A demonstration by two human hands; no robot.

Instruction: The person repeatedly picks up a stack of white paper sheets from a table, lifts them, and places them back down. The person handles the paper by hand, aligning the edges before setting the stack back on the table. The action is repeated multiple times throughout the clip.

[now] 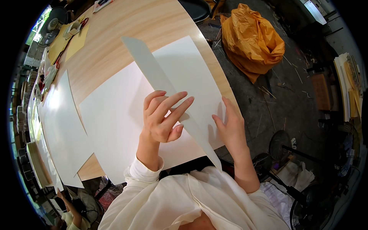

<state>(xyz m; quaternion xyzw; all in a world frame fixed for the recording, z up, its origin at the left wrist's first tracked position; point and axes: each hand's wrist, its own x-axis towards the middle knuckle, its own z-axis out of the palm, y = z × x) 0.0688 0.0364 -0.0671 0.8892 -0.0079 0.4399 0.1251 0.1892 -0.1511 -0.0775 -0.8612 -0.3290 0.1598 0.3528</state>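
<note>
A long grey-white strip of card slants from the far middle of the table down toward my body. My left hand holds it near its middle, lifted above the table, fingers spread over its upper face. Under it lies a large white sheet on the wooden table. My right hand rests at the sheet's right edge, by the table's rim, fingers pressing on the sheet.
More white sheets lie on the table's left side, yellow sheets and small tools at the far left. An orange bag sits on the floor to the right. Fans stand near my right. Another person's hand shows at lower left.
</note>
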